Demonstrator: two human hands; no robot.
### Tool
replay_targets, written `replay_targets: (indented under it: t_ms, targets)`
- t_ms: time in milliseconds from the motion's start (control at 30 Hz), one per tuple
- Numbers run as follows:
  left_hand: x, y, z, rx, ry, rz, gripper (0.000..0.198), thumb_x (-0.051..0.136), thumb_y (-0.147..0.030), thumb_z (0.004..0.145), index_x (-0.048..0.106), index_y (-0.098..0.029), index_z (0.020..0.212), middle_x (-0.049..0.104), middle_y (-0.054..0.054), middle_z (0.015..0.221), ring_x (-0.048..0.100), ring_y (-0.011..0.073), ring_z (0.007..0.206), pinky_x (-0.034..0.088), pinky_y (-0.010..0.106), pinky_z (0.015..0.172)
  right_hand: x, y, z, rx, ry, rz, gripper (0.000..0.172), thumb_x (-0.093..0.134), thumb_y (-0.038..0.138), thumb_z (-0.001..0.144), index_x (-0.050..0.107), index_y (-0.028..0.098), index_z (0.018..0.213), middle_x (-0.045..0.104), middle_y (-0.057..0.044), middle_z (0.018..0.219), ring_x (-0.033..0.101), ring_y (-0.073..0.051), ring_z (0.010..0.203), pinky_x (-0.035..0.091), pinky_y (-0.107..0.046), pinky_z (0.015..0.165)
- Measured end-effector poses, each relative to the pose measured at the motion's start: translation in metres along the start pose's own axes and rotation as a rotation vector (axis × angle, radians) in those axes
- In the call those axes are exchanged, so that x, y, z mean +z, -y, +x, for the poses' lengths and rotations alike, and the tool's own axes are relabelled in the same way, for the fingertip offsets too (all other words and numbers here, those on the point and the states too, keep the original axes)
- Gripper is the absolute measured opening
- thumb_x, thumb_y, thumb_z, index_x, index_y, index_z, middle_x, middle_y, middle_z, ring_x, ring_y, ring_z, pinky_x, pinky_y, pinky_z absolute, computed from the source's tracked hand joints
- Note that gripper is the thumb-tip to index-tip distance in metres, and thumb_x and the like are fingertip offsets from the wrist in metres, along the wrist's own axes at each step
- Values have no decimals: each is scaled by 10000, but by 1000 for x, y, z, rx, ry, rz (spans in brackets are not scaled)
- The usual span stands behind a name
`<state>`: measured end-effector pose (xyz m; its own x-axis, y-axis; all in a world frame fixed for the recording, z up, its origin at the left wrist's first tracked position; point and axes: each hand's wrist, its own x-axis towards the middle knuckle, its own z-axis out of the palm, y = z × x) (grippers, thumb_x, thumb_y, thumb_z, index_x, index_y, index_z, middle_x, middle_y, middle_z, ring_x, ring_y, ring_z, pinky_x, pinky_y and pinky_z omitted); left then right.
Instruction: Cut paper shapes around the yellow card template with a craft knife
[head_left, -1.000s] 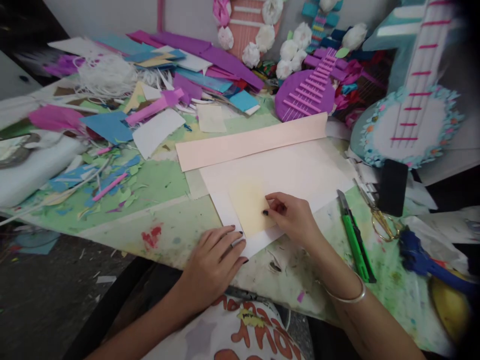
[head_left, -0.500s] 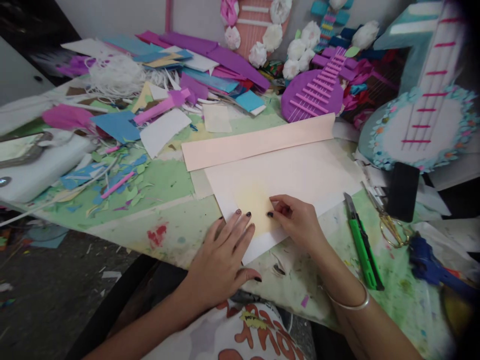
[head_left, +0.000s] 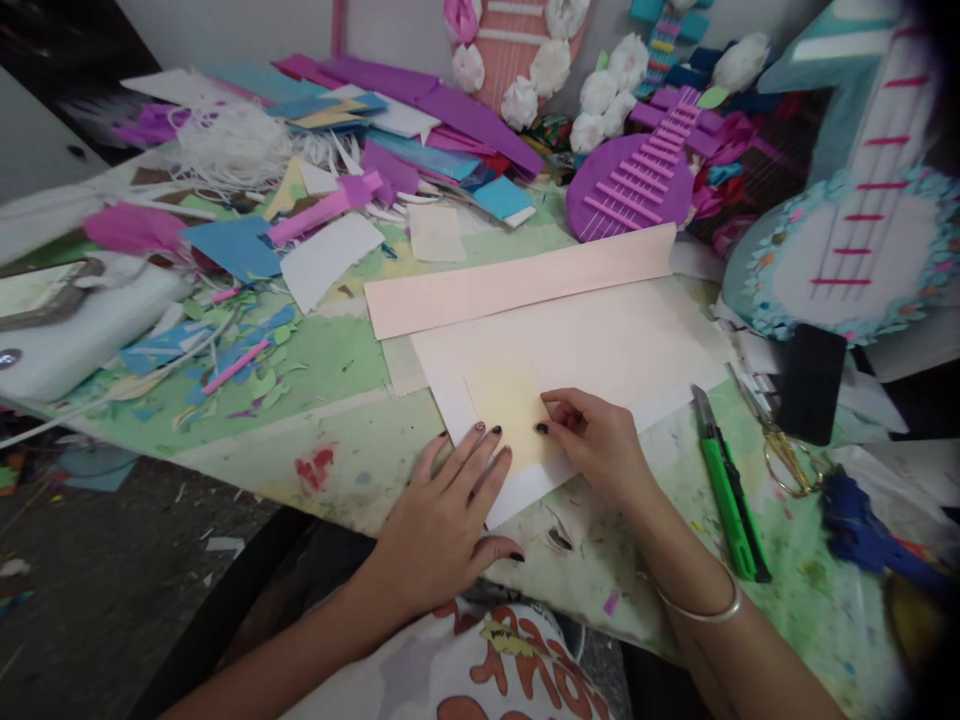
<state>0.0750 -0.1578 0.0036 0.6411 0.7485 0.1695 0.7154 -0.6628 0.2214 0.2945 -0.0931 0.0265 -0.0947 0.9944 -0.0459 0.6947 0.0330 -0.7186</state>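
Note:
A pale yellow piece of paper [head_left: 508,405] lies on a larger white sheet [head_left: 600,335] on the table. My left hand [head_left: 442,505] rests flat, fingers spread, its fingertips on the yellow paper's near left edge and the white sheet. My right hand [head_left: 592,440] pinches the yellow paper's right edge between thumb and index finger. Along the far side of the white sheet runs a long peach paper strip [head_left: 517,285], its right end bent up.
A green utility knife [head_left: 731,490], gold-handled scissors [head_left: 791,465], a black phone [head_left: 812,385] and a blue glue gun [head_left: 862,525] lie to the right. Paper guitars, one purple [head_left: 630,190], stand behind. Scraps and coloured paper [head_left: 232,250] crowd the left.
The view has shifted very slightly. Both hands and the papers stay in nearly the same place.

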Motion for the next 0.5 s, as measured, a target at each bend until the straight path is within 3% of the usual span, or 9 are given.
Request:
replay_targets:
  t_ms: [500]
  targets:
    - [1, 1, 1, -18, 2, -39, 767, 413, -669, 914, 392, -115, 1443, 386, 142, 1520, 270, 316, 1434, 216, 535, 1126, 1, 2, 0, -3, -14, 6, 243, 582, 183, 768, 676, 174, 992, 606, 13, 692, 520, -123, 608, 419, -268, 617]
